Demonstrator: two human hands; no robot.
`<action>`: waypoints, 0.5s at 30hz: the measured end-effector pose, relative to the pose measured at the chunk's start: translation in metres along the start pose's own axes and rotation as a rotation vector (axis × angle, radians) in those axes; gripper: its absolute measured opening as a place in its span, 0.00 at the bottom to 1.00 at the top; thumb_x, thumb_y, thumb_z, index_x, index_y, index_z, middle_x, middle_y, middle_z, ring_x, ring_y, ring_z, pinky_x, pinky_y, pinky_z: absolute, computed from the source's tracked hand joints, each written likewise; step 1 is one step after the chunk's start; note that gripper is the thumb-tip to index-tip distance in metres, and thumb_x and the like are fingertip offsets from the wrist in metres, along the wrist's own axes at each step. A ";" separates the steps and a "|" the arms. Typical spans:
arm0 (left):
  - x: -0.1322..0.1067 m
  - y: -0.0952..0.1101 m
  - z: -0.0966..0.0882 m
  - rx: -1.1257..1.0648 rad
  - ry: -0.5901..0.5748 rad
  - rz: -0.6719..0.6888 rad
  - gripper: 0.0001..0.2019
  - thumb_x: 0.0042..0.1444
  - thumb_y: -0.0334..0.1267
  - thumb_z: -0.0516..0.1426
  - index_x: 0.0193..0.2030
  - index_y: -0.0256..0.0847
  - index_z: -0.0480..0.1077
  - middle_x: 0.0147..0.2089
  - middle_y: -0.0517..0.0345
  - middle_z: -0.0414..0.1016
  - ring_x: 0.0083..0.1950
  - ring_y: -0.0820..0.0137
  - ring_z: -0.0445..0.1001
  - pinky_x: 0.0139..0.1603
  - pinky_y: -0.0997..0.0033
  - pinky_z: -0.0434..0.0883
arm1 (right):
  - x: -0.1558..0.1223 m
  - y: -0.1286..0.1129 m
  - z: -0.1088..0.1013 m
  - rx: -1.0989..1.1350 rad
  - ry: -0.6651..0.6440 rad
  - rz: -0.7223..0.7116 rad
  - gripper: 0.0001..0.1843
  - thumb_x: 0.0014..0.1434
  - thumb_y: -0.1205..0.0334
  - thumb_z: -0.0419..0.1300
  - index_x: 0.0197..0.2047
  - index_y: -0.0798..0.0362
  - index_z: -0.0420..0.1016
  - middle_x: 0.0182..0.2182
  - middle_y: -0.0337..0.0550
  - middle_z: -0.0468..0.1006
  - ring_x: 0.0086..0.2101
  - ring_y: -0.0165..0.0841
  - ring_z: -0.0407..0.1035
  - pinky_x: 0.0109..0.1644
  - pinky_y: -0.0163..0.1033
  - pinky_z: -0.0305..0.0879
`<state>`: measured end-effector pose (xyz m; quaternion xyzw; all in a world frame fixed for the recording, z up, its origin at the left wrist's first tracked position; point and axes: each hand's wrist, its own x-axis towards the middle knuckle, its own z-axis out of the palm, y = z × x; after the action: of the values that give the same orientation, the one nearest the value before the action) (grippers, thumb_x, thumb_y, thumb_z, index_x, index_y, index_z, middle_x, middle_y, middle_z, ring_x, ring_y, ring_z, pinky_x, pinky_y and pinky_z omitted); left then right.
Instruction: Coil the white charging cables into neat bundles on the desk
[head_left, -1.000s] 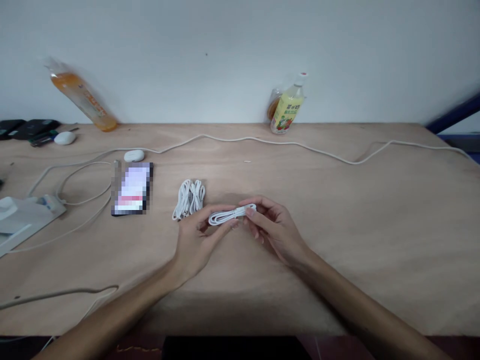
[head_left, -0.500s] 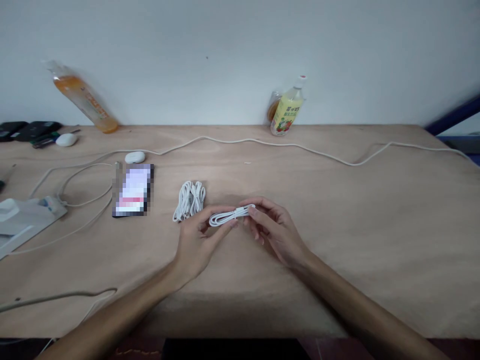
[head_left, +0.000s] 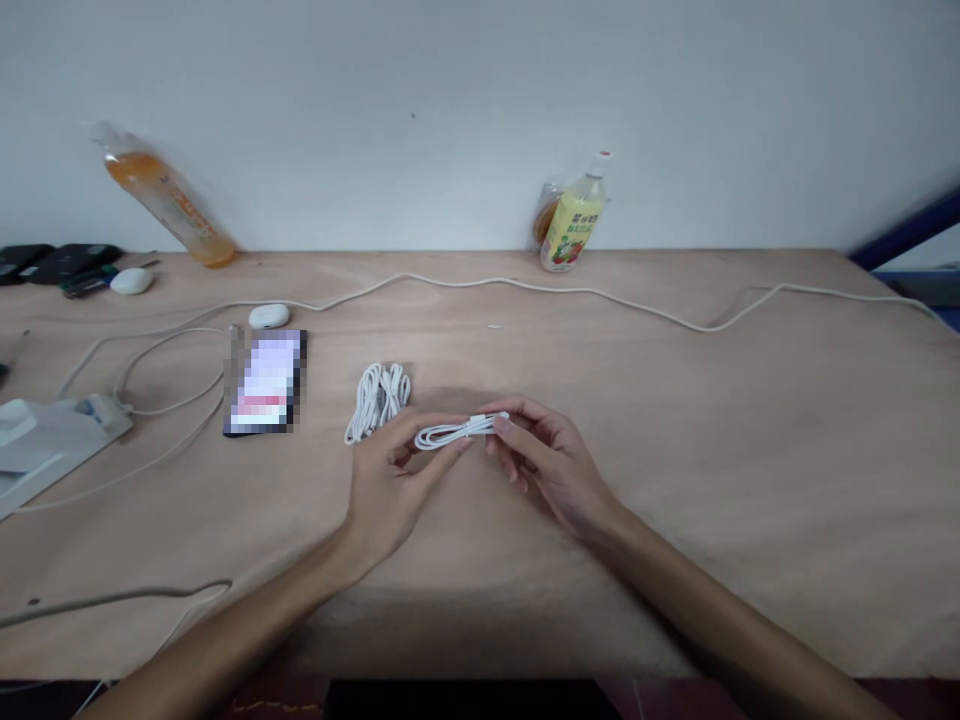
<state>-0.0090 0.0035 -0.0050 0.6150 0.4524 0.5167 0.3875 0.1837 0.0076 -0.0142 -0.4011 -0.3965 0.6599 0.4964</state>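
Note:
Between my two hands is a white cable [head_left: 444, 435], coiled into a flat bundle and tied round its middle. My left hand [head_left: 390, 480] pinches it near the middle and left part, thumb below and fingers behind. The right end of the coil is gripped by my right hand [head_left: 544, 450] between thumb and forefinger, its other fingers curled underneath. Just beyond my left hand, more coiled white cables [head_left: 379, 395] lie side by side on the wooden table [head_left: 675, 430]; my left fingers hide their lower edge.
A phone [head_left: 266, 385] with a blurred screen lies left, near a white earbud case [head_left: 268, 316]. A long white cord [head_left: 525, 284] crosses the table. An orange drink bottle [head_left: 169, 200] and a yellow-labelled bottle [head_left: 576, 215] lean on the wall. A white box [head_left: 56, 440] sits at left.
Both hands keep their hold on the coiled cable. The bundle and my left hand have shifted very slightly left; everything else looks the same.

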 end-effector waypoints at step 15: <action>0.000 0.000 -0.002 0.024 0.016 0.043 0.06 0.60 0.32 0.73 0.42 0.47 0.88 0.41 0.59 0.92 0.42 0.67 0.89 0.45 0.73 0.83 | 0.002 0.001 0.000 -0.023 -0.009 0.010 0.22 0.59 0.41 0.76 0.43 0.52 0.85 0.25 0.35 0.79 0.18 0.23 0.60 0.18 0.31 0.52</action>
<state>-0.0107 0.0031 -0.0047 0.6252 0.4484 0.5242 0.3651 0.1832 0.0092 -0.0152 -0.4057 -0.4044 0.6597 0.4865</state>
